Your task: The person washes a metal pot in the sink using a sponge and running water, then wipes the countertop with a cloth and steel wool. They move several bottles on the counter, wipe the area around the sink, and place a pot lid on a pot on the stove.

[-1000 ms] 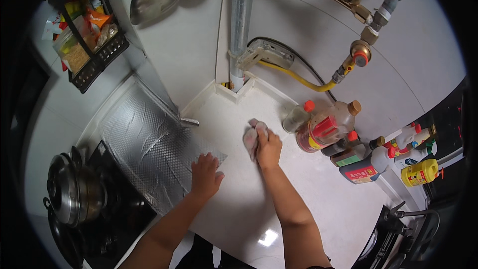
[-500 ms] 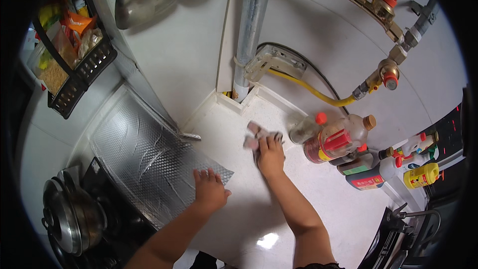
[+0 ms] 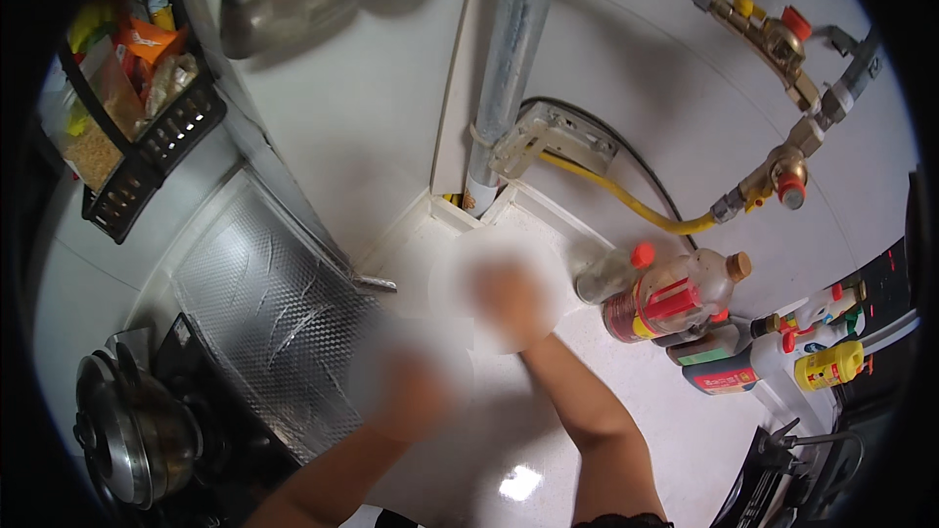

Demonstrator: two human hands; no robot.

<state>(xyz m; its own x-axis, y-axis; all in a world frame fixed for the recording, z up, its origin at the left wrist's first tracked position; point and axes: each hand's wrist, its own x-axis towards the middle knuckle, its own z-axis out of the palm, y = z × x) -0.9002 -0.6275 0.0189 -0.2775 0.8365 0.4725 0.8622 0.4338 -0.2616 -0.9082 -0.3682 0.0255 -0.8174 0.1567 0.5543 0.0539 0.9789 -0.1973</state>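
Observation:
My right hand [image 3: 511, 301] reaches to the back corner of the white countertop [image 3: 626, 411]. A round blur covers its fingers and whatever lies under them, so no cloth can be made out there now. My left hand [image 3: 411, 396] is by the right edge of a silver embossed foil sheet [image 3: 269, 303]. Blur hides its fingers too, and whether it touches the foil cannot be told. To the right of my right hand stand a clear jar with a red lid [image 3: 606, 277] and a large plastic bottle [image 3: 685, 298] with a brown cap.
A lidded steel pot [image 3: 137, 430] sits on the black stove [image 3: 230, 420] at left. Above it hangs a black basket [image 3: 156, 166] of packets. Several bottles, including a yellow one [image 3: 827, 365], line the right. A metal pipe [image 3: 514, 49] and yellow gas hose [image 3: 626, 198] run behind.
Earlier, my right hand pressed a pinkish-grey cloth to the counter and my left hand lay spread at the foil's edge. Now both are blurred. The view has shifted slightly.

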